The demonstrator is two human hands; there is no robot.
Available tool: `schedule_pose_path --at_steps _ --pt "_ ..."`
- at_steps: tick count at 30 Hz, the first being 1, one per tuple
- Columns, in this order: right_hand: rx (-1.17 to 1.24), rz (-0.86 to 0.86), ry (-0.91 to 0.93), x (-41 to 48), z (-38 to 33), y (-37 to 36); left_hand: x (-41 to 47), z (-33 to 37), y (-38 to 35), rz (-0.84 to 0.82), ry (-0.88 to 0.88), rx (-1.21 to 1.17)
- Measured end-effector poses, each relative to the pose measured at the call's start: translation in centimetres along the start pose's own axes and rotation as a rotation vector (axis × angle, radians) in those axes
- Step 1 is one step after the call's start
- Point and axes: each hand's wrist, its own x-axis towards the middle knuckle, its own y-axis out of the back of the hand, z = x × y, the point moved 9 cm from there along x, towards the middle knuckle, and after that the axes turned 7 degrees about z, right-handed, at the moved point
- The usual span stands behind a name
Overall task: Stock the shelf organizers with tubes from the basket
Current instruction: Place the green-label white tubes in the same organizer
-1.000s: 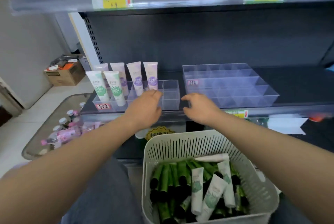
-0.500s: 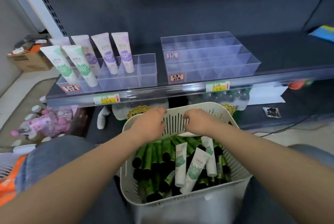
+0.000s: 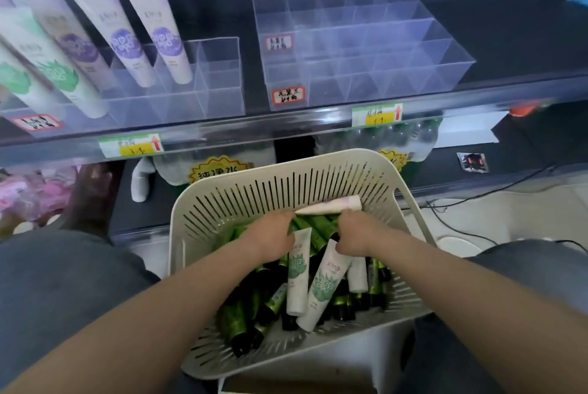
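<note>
Pale tube (image 3: pixel 331 205) pinched by left hand (image 3: pixel 270 236), right hand (image 3: pixel 353 234), palms down.

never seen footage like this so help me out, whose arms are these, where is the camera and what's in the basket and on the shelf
No machine here: a person wears a camera on the head, so the picture looks down along their arms. The left hand and right hand reach into a slatted basket of green tubes and white tubes. Both appear to touch a pale tube at its far wall; grip unclear. On the shelf, one clear organizer holds standing tubes; a second organizer sits beside it.
</note>
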Motion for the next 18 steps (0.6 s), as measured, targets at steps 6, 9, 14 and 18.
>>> schedule_pose_path --at_steps 6,9,14,18 --pt "0.01 -0.032 -0.021 1.1 1.4 -1.3 1.6 -1.0 -3.1 -0.079 0.039 -0.034" --pt "0.054 -0.069 -0.024 1.4 1.8 -2.2 2.2 -0.9 -4.1 -0.101 0.04 -0.049" --pt "0.085 -0.086 -0.024 1.9 1.8 -2.9 2.8 -0.7 -4.2 -0.118 0.02 -0.058" --pt "0.125 -0.084 -0.024 1.9 1.8 -2.8 2.7 -0.7 -3.8 -0.118 0.002 -0.058"
